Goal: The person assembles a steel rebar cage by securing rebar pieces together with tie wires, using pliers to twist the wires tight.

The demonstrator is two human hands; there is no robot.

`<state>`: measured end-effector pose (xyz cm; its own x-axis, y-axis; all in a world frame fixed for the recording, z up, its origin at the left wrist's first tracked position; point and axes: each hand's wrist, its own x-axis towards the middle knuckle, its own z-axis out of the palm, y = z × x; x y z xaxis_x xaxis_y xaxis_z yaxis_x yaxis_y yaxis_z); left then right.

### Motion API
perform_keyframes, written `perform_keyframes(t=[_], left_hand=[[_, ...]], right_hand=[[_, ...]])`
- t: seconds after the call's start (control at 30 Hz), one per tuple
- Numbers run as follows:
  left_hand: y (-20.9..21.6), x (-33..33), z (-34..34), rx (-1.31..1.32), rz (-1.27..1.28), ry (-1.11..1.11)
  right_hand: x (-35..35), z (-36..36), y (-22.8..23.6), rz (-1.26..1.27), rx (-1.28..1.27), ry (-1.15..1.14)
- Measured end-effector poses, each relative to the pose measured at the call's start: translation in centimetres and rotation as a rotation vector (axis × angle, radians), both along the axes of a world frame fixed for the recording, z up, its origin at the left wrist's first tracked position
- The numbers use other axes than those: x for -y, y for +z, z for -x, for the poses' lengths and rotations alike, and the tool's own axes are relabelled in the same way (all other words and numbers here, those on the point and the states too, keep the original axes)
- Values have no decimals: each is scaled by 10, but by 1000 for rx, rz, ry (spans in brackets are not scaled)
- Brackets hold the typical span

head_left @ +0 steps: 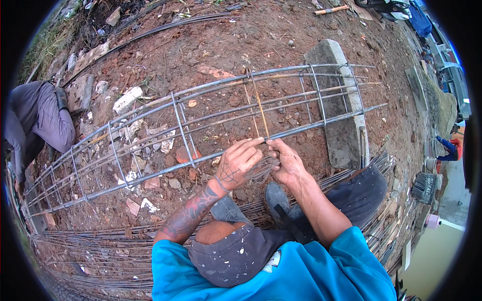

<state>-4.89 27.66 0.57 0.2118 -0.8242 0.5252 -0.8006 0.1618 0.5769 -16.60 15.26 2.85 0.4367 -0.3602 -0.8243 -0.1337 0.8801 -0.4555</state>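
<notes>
A long rebar cage (216, 155) of straight bars with square stirrups lies across the ground in front of me. My left hand (241, 160) is closed, its fingertips pressed together at the nearest bar, where a rusty stirrup (259, 105) meets it. What those fingertips pinch is too small to make out. Beside it, my right hand (287, 163) is closed too, thumb and forefinger at the same joint. A looped bundle of thin tie wire (263, 169) hangs between the palms, its end in the curled fingers of my right hand.
The cage's right end rests on a concrete block (346, 135). Many loose bars (110, 251) lie close to my boots (277, 200). Another person (42, 118) crouches at the far left end. Rubble (128, 100) and more bars (165, 24) lie beyond the cage.
</notes>
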Motion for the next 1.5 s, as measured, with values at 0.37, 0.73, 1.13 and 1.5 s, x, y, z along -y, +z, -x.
perform_keyframes(t=[0.37,0.73,1.13,1.5], left_hand=[[-12,-1,20,305,28,163],[1,-55,31,-1088,-354,320],[40,-19,33,-1014,-649,176],[27,-14,32,-1231,-606,164]], right_hand=[[4,-3,-1,493,-97,348],[264,164,93,1354,-658,960],[245,315,-69,1705,-1083,757],[164,167,186,1101,-321,352]])
